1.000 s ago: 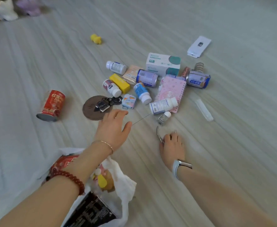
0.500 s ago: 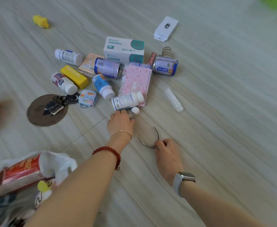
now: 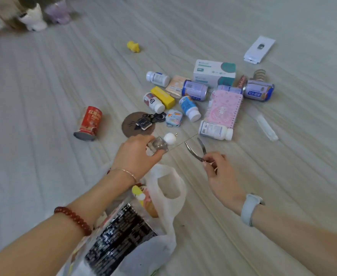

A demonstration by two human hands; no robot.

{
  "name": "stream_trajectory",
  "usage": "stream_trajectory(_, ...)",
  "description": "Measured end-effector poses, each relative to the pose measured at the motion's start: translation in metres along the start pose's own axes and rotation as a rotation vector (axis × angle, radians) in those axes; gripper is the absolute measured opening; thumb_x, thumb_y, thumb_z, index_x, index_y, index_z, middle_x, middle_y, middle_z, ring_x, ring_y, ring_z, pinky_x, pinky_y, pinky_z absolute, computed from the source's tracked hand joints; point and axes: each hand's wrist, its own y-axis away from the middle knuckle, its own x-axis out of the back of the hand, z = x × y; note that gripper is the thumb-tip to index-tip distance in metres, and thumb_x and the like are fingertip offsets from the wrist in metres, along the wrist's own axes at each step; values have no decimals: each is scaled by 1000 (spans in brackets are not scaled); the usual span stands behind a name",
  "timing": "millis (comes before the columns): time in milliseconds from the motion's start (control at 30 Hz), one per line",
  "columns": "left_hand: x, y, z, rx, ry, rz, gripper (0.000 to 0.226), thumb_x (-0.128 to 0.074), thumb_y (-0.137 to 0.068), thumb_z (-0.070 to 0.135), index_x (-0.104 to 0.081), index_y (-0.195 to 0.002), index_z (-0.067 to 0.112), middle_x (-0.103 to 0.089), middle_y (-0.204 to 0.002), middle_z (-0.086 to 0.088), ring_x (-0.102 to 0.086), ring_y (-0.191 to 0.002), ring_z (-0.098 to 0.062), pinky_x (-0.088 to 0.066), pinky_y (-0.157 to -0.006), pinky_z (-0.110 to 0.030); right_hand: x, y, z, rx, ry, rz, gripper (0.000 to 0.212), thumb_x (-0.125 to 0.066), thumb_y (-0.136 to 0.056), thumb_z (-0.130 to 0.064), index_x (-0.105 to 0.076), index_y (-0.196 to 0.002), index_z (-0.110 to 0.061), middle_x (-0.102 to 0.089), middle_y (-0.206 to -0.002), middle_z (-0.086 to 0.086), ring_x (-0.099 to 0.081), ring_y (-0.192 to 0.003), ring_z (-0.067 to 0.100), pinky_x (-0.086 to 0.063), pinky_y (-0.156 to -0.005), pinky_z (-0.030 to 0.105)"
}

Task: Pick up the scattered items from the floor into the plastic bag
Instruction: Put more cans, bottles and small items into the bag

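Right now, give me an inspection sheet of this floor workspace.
Surface: pale wood-grain floor.
Job's things: white plastic bag open and part filled beside the left forearm; small clear bottle with a white cap; metal clippers.
Clutter: red can lying apart; pink notebook, white box, pill bottles, yellow toy.
Grippers: left hand grips the bottle; right hand pinches the clippers.
Cables: nothing seen.
Surroundings: two blurred figurines at the far left.

We see soft, even daylight on the pale floor (image 3: pixel 44 116), with faint shadows beside the red can (image 3: pixel 89 122). Wide-angle bending curves the floor lines; blur smears the corner at 11 o'clock.
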Motion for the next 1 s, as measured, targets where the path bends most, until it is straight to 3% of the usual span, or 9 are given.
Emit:
stream_trajectory(133,2,64,-45,75,-60,-15,38,-59,-79,49,-65,-104,21,-67,-97,-4,-56,-96,-25,-43,-84,-36,-23,23,-49,210,-26,-154,12,-52,-90,-9,-58,-100,-10,-46,-94,-1,-47,-70,4,-35,-70,5)
stream_trajectory(333,-1,100,-71,125,-184,-128,28,-40,-89,49,-55,-113,48,-64,-108,12,-46,-107,-16,-28,-88,-34,-63,39,-79,238,256,-395,19,-42,-94,-20,-56,-105,-13,-63,-102,9,-56,-94,26,-40,-77,33)
stream_trajectory(533,10,131,-92,129,-400,222,49,-27,-85,45,-70,-93,21,-70,-99,-3,-62,-94,-26,-42,-85,-45,-78,49,-87,461,588,-523,29,-35,-94,-24,-63,-103,-22,-68,-100,1,-52,-99,25,-34,-89,38)
stream_trajectory(633,19,141,-101,311,-491,88,55,-25,-89,51,-58,-116,15,-62,-119,-11,-57,-109,-32,-42,-89,-47,-76,49,-84,664,656,-350,31,-37,-90,-30,-59,-112,-25,-65,-111,2,-54,-107,25,-39,-90,42)
stream_trajectory(700,27,141,-108,493,-455,-110,58,-21,-93,55,-44,-126,14,-54,-127,-11,-51,-115,-31,-40,-90,-42,-71,37,-80,518,801,-283,45,-42,-91,-36,-40,-133,-17,-47,-137,12,-41,-127,31,-33,-102,50)
stream_trajectory(767,35,140,-115,551,-387,-174,53,-21,-93,55,-52,-108,14,-62,-108,-12,-58,-100,-30,-42,-77,-35,-66,23,-74,171,803,-404,56,-40,-94,-36,-23,-139,-8,-36,-143,19,-36,-130,36,-34,-101,45)
stream_trajectory(800,40,139,-117,543,-317,-163,47,-25,-94,51,-56,-89,15,-63,-93,-11,-59,-88,-29,-42,-70,-32,-64,17,-74,-9,710,-480,48,-38,-96,-32,-30,-132,-2,-47,-131,23,-45,-122,38,-41,-92,40)
stream_trajectory(900,55,134,-118,500,-14,104,37,-43,-94,33,-56,-67,11,-58,-64,-9,-56,-70,-29,-42,-62,-31,-49,11,-84,-149,345,-507,26,-34,-98,-16,-53,-94,2,-64,-84,23,-62,-88,39,-43,-66,31)
stream_trajectory(1000,80,118,-104,456,134,500,32,-47,-93,28,-64,-82,3,-65,-71,-18,-57,-72,-36,-43,-65,-37,-35,-1,-111,222,242,-104,26,-41,-94,-13,-60,-89,3,-65,-95,27,-58,-92,42,-33,-75,39)
